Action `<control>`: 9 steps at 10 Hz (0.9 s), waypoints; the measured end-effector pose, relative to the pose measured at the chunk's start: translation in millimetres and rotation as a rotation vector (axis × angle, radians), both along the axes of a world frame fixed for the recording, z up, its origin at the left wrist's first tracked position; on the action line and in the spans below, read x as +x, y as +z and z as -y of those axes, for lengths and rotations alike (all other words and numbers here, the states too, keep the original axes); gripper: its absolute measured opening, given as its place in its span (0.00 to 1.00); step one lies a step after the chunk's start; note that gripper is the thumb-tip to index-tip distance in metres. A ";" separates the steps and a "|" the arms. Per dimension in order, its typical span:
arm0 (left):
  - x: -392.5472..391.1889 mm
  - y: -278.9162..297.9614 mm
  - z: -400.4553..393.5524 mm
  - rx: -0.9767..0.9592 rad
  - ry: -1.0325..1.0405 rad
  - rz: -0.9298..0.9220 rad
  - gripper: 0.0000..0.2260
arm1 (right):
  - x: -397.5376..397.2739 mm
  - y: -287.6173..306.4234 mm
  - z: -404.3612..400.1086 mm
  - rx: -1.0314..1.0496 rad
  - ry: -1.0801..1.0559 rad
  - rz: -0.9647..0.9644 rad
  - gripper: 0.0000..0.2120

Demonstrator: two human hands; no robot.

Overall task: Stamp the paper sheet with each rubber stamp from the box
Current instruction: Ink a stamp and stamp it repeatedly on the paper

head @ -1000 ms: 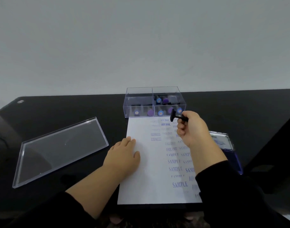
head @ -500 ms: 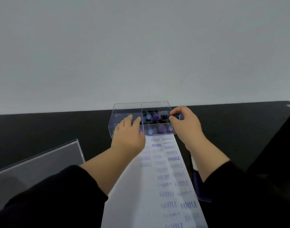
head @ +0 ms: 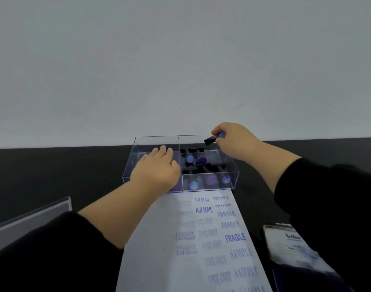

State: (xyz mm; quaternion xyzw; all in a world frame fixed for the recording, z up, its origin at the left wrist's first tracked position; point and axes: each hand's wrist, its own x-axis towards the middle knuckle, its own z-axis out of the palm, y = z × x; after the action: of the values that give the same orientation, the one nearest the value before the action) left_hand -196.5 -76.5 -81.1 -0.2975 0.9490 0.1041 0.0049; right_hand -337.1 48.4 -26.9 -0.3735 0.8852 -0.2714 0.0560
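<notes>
**Stamp going back to box, left hand reaching for next one**

The right hand (head: 233, 142) is pinching a black rubber stamp (head: 214, 138) with a blue cap, now holding it over the far right corner of the clear compartmented box (head: 233, 175); a second ago it was over the paper sheet (head: 159, 239). The left hand (head: 157, 169) is no longer pressing the sheet: it is lying over the box's near-left section, fingers together and slightly curled, gripping nothing visible. The sheet is lying just in front of the box, carrying AIR MAIL, FRAGILE, EXPRESS and SAMPLE prints. Likely a swap: one stamp is done, others are waiting in the box.
</notes>
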 end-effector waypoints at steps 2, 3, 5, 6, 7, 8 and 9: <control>-1.4 -7.6 0.5 -0.033 0.011 -0.059 0.24 | -12.3 -16.4 23.8 0.332 -0.032 -0.241 0.15; -1.0 -7.8 0.2 -0.032 0.007 -0.070 0.24 | -13.4 -19.3 30.0 0.420 -0.036 -0.264 0.13; -0.3 -7.5 0.0 -0.036 -0.003 -0.067 0.24 | -17.9 -23.3 45.8 0.500 -0.060 -0.281 0.12; 1.2 -7.9 0.1 -0.034 -0.004 -0.060 0.24 | -19.1 -23.8 50.7 0.509 -0.064 -0.288 0.12; 0.8 -7.0 -0.5 -0.033 0.004 -0.061 0.24 | -21.9 -25.2 56.8 0.511 -0.065 -0.276 0.11; 0.8 -6.5 -1.4 -0.034 0.006 -0.059 0.24 | -23.9 -22.4 62.0 0.568 -0.054 -0.257 0.10; 1.0 -7.5 -0.2 -0.038 0.003 -0.057 0.24 | -26.4 -14.6 67.3 0.686 -0.008 -0.240 0.13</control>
State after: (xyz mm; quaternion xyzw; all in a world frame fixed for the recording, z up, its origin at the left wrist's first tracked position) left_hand -195.6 -76.3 -88.6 -0.2960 0.9501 0.0945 -0.0282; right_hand -363.5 -18.9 -41.5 -0.3590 0.9265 0.0869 0.0725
